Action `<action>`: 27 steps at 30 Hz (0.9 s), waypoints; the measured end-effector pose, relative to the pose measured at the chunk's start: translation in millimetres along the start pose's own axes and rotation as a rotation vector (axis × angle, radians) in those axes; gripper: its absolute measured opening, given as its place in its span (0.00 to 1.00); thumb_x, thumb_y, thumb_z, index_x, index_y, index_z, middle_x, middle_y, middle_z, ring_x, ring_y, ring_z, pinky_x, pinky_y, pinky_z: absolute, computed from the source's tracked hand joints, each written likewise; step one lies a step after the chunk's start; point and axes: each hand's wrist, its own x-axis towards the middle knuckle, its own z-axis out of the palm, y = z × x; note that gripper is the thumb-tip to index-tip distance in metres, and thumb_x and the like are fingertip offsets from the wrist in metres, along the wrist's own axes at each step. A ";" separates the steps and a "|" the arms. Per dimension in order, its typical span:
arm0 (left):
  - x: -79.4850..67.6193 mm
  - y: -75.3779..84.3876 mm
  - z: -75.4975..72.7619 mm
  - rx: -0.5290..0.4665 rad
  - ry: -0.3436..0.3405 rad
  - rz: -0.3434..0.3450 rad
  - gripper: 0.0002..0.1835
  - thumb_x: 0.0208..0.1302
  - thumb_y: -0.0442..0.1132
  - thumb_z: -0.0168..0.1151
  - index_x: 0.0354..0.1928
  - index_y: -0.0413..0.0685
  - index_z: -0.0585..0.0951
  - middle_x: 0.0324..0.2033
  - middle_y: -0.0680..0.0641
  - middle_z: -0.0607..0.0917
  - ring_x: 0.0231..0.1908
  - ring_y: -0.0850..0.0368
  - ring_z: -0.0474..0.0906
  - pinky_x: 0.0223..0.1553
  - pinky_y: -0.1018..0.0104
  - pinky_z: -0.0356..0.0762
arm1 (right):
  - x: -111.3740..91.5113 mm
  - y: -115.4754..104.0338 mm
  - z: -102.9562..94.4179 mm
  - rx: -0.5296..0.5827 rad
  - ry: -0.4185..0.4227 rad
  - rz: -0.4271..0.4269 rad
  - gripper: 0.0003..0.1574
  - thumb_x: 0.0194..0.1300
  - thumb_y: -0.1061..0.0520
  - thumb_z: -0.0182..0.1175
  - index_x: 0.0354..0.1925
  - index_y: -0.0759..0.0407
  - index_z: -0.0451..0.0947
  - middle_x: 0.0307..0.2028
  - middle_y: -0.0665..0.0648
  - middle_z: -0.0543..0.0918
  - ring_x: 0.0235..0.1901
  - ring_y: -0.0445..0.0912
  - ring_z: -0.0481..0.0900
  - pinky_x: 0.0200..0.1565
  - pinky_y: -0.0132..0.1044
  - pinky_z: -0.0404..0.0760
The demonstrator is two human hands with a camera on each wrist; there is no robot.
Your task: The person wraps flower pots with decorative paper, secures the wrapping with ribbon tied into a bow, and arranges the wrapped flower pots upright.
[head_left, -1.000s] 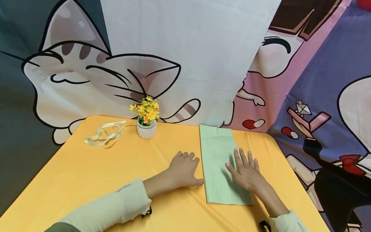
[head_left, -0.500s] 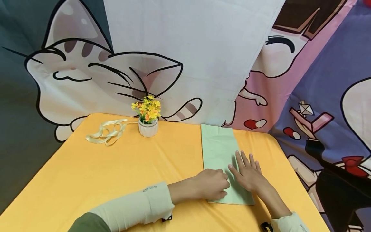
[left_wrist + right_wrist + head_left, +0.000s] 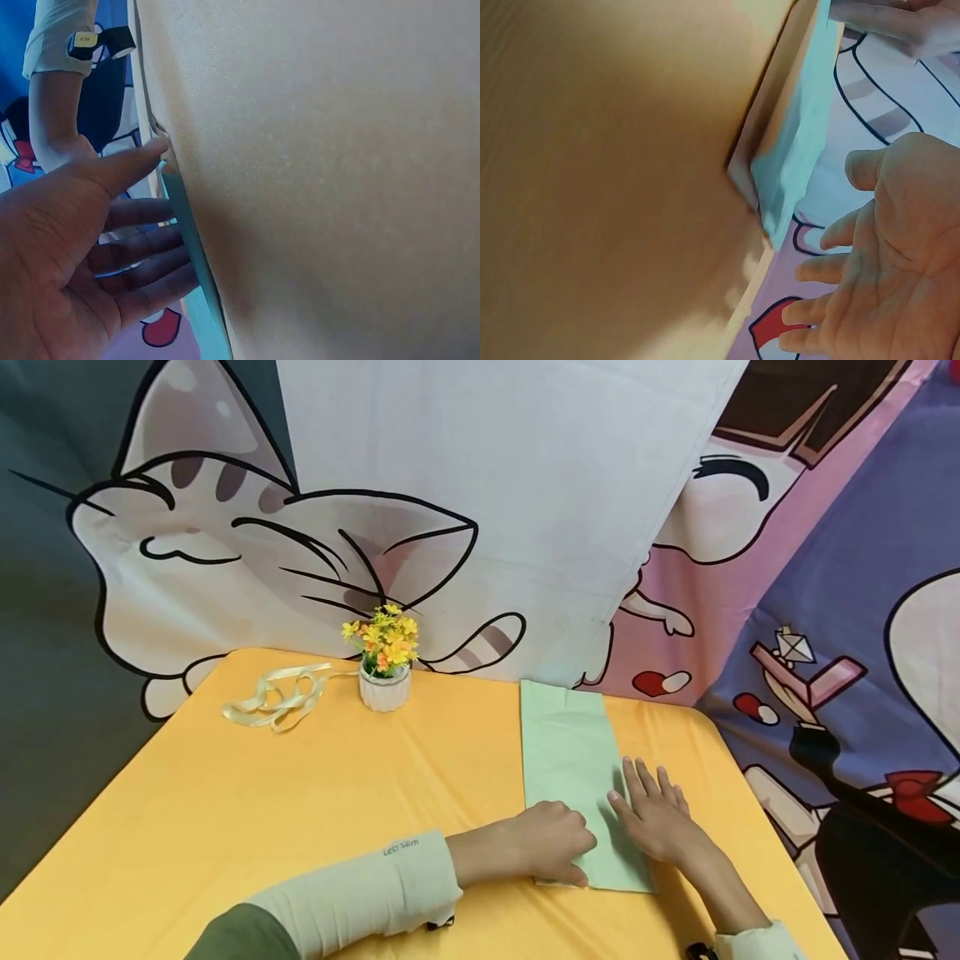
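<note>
A flat, oblong piece of light-green paper [image 3: 566,743] lies lengthwise on the table, its layered edge showing in the right wrist view. My left hand [image 3: 555,842] is over its near left part, palm down. In the left wrist view the left fingers [image 3: 142,251] reach onto the green surface, and the thumb stretches apart from them to the paper's near edge. My right hand [image 3: 660,818] hovers at the right edge with its fingers spread, casting a shadow on the paper. Its palm [image 3: 889,262] holds nothing.
A yellow cloth [image 3: 315,802] covers the table. Towards the back left stand a small white pot [image 3: 385,691] of yellow flowers [image 3: 390,639] and a loose pale ribbon [image 3: 273,706]. A printed cartoon curtain [image 3: 525,510] hangs behind and to the right.
My left hand has moved right from beside the paper onto its near part, and its thumb has spread towards the near edge. The right hand has shifted slightly rightwards.
</note>
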 end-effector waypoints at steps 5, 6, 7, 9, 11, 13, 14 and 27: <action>-7.2 4.5 -1.5 0.115 0.050 0.095 0.08 0.83 0.53 0.66 0.44 0.63 0.88 0.30 0.62 0.88 0.24 0.68 0.76 0.26 0.76 0.78 | -3.0 15.3 -2.4 0.042 0.027 -0.008 0.52 0.94 0.36 0.42 0.90 0.72 0.43 0.86 0.85 0.46 0.83 0.89 0.33 0.78 0.88 0.35; -8.7 5.6 -1.4 0.134 0.068 0.104 0.08 0.83 0.51 0.66 0.41 0.63 0.87 0.29 0.62 0.87 0.22 0.69 0.73 0.24 0.77 0.76 | -3.0 18.1 -3.4 0.047 0.030 -0.009 0.52 0.94 0.36 0.42 0.89 0.73 0.43 0.86 0.85 0.46 0.83 0.90 0.34 0.77 0.89 0.35; -10.1 6.5 -1.3 0.154 0.086 0.109 0.09 0.83 0.49 0.65 0.39 0.63 0.86 0.27 0.62 0.87 0.21 0.69 0.70 0.22 0.77 0.74 | -3.4 20.2 -4.6 0.048 0.031 -0.007 0.52 0.94 0.36 0.42 0.89 0.73 0.43 0.86 0.86 0.46 0.83 0.90 0.33 0.77 0.89 0.35; -12.5 7.9 -1.6 0.172 0.105 0.104 0.12 0.83 0.48 0.65 0.35 0.62 0.84 0.26 0.63 0.85 0.19 0.68 0.64 0.20 0.78 0.71 | -3.9 24.7 -7.1 0.045 0.028 -0.001 0.52 0.94 0.36 0.41 0.89 0.73 0.43 0.86 0.86 0.45 0.83 0.91 0.33 0.76 0.90 0.34; -13.9 8.1 -1.8 0.172 0.104 0.096 0.14 0.83 0.47 0.64 0.32 0.61 0.81 0.25 0.63 0.82 0.20 0.68 0.60 0.19 0.78 0.69 | -4.4 28.6 -10.1 0.040 0.017 0.008 0.51 0.94 0.36 0.39 0.90 0.73 0.43 0.86 0.86 0.45 0.82 0.91 0.33 0.76 0.90 0.34; -14.4 6.7 -2.0 0.139 0.089 0.086 0.17 0.83 0.47 0.63 0.29 0.60 0.79 0.26 0.62 0.79 0.20 0.67 0.58 0.20 0.78 0.67 | -5.6 30.0 -14.9 0.024 -0.006 0.016 0.50 0.95 0.38 0.38 0.89 0.73 0.43 0.86 0.86 0.44 0.83 0.91 0.32 0.77 0.90 0.34; -14.5 5.4 -1.9 0.111 0.077 0.081 0.18 0.84 0.46 0.62 0.28 0.60 0.77 0.26 0.62 0.77 0.21 0.67 0.56 0.20 0.78 0.66 | -5.8 31.6 -16.7 0.017 -0.010 0.015 0.48 0.95 0.39 0.38 0.89 0.74 0.45 0.86 0.86 0.45 0.82 0.91 0.33 0.77 0.90 0.34; -12.6 -10.0 5.2 -0.269 0.047 0.040 0.23 0.81 0.41 0.56 0.22 0.56 0.66 0.24 0.59 0.66 0.19 0.69 0.48 0.20 0.77 0.56 | -11.7 57.7 -4.2 0.005 -0.041 -0.152 0.44 0.83 0.53 0.63 0.85 0.69 0.63 0.86 0.77 0.59 0.83 0.87 0.46 0.76 0.89 0.45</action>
